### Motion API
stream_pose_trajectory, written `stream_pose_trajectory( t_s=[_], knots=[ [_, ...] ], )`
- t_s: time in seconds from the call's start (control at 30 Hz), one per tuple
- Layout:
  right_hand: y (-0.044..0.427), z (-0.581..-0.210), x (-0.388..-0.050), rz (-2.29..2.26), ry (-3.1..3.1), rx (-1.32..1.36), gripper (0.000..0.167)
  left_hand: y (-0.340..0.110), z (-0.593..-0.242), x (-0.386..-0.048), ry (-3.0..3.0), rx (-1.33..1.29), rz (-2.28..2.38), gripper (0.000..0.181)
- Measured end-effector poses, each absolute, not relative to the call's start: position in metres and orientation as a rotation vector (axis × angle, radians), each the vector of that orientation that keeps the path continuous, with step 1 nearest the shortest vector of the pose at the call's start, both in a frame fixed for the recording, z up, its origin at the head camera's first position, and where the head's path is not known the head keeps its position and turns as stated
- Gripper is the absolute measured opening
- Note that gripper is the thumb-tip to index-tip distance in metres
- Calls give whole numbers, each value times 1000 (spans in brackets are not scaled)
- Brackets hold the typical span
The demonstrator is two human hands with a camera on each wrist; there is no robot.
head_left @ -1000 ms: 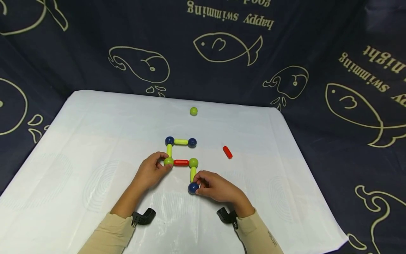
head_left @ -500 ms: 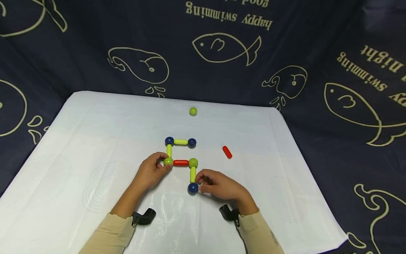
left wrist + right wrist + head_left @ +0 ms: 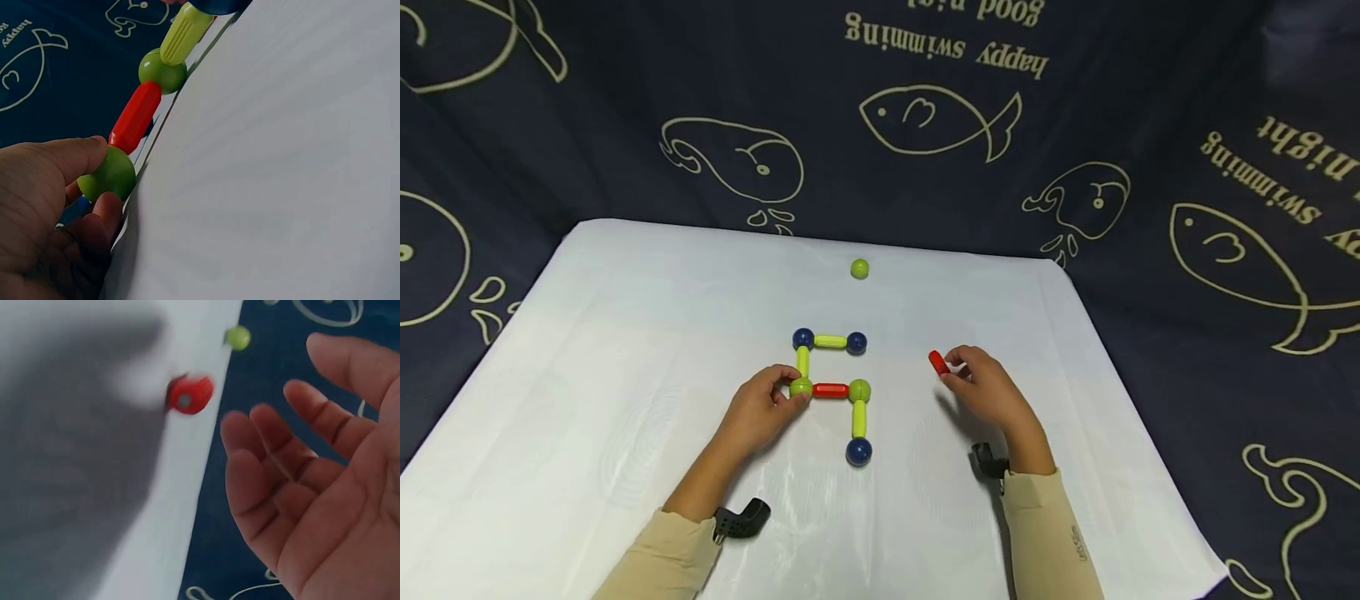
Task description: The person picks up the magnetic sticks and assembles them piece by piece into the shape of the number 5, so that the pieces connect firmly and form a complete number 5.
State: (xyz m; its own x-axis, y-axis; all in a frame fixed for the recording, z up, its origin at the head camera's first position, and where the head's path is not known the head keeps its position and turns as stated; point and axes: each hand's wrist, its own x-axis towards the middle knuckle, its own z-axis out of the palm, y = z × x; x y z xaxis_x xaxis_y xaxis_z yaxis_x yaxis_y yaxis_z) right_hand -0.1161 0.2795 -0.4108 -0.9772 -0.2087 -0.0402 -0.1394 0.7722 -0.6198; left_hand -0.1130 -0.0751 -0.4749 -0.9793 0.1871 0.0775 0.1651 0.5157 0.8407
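across the middle of the white sheet (image 3: 1037,292), an assembly (image 3: 831,391) of balls and rods lies in a stepped line. my left hand (image 3: 762,408) grips the corner green ball (image 3: 801,389) between thumb and finger. from this ball, one yellow-green rod (image 3: 803,362) runs away from me to the corner blue ball (image 3: 803,338); a second yellow-green rod (image 3: 831,342) extends right from there to the end blue ball (image 3: 856,343). also from the gripped ball, the fitted red rod (image 3: 831,390) runs right to a second green ball (image 3: 860,391). a third yellow-green rod (image 3: 859,419) leads from it toward me, ending at the near blue ball (image 3: 859,452).

my right hand (image 3: 988,387) is positioned at the loose red rod (image 3: 937,361), right of the assembly. its fingers are loosely bent and hold nothing; the right wrist view shows the fingertips apart from the rod, with a grey spot (image 3: 184,400) on the rod's end. a loose green ball (image 3: 860,268) sits near the far edge of the sheet. dark cloth (image 3: 910,200) printed with fish outlines borders the sheet.
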Motion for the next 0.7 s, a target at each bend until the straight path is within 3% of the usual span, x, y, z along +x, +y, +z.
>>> stream_pose_trajectory(
  t_s=[0.13, 0.37, 0.7],
  knots=[
    [282, -416, -132, -974, 2839, -201, 34, -76, -474, -113, 2716, 310, 1499, 31],
    [274, -428, -143, -911, 2812, -185, 26, -76, -476, -111, 2731, 307, 1496, 31],
    [267, -432, -151, -862, 2797, -75, 36, -77, -474, -111, 2722, 321, 1509, 30]
  ],
)
